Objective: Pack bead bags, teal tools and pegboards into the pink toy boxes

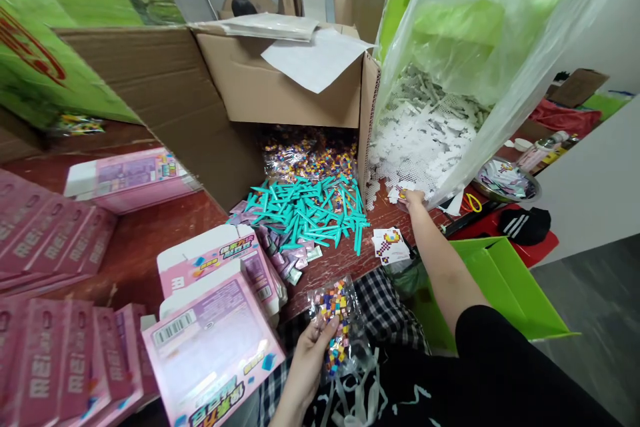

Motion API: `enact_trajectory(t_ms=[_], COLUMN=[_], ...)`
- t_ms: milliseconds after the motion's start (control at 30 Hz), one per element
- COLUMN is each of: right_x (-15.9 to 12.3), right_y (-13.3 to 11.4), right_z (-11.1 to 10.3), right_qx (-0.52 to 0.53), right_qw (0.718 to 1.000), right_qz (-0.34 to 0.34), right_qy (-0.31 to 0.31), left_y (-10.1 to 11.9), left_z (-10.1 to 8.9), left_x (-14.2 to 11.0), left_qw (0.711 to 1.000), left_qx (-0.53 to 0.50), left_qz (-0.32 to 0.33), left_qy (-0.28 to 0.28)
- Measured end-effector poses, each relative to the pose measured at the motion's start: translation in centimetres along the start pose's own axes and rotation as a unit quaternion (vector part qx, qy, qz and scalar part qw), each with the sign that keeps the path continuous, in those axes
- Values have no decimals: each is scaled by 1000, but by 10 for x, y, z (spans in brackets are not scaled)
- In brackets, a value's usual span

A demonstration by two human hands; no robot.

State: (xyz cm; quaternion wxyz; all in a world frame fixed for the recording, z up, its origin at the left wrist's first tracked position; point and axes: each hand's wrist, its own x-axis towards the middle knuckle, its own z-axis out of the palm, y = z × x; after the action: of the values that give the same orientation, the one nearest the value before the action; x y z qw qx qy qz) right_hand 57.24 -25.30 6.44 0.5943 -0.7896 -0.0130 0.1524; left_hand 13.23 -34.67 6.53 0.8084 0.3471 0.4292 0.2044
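Observation:
My left hand (314, 345) grips a clear plastic bag of small coloured cubes (338, 320), thumb on top, above my lap. My right hand (415, 199) is stretched out to the edge of a heap of white perforated pieces (425, 137), its fingers closed at a small printed card (399, 193). Closer to me lie several white cards (391, 245) with a pixel-style picture. Many turquoise plastic sticks (310, 210) are piled in front of an open cardboard box (290, 83). Inside that box are more bags of coloured cubes (310, 153).
Pink printed boxes (215, 347) stand at the left, with rows of further pink boxes (55, 233) beyond. Small purple sachets (287, 253) lie beside the sticks. A clear plastic sheet (480, 80) hangs at the right. A metal bowl (533, 192) and a green bin (505, 287) are further right.

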Motion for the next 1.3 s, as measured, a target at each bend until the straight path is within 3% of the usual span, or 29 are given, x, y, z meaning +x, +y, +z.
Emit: enact_trajectory(t_ms=[133,233,300,400,500,567,633,733,867,1000,1067,1300], right_x=[-12,-35,-66,-140,-231,-282,-312,-307,-244,-192,-186,-205], right_y=[-19,-30,-25,8,60,88,103,99,73,59,57,42], right_z=[-2,-22,-40,-61,-71,-72,-67,-54,-25,14,30,73], right_qx=[41,64,76,76,122,112,63,13,-3,-92,-108,-190], right_qw=[998,997,995,981,927,915,918,920,895,855,836,758], right_qz=[40,32,19,13,-28,-88,-157,-236,-328,-403,-422,-467], right_qy=[10,-15,-60,-177,-354,-378,-358,-312,-302,-313,-334,-414], left_y=[2,3,2,1,-3,-7,-11,-11,-5,-3,-4,-6], left_z=[-2,-4,-5,2,14,20,23,20,11,6,4,-4], left_x=[-2,-2,-1,2,8,11,10,4,-7,-11,-11,-11], left_qw=[999,997,995,993,988,989,990,987,989,994,994,990], left_qx=[-36,-71,-91,-117,-154,-140,-94,-57,-73,-93,-104,-139], left_qz=[-11,-11,-6,-8,-5,45,104,138,118,53,39,11], left_qy=[-4,22,37,30,-5,-8,16,54,56,7,-3,3])
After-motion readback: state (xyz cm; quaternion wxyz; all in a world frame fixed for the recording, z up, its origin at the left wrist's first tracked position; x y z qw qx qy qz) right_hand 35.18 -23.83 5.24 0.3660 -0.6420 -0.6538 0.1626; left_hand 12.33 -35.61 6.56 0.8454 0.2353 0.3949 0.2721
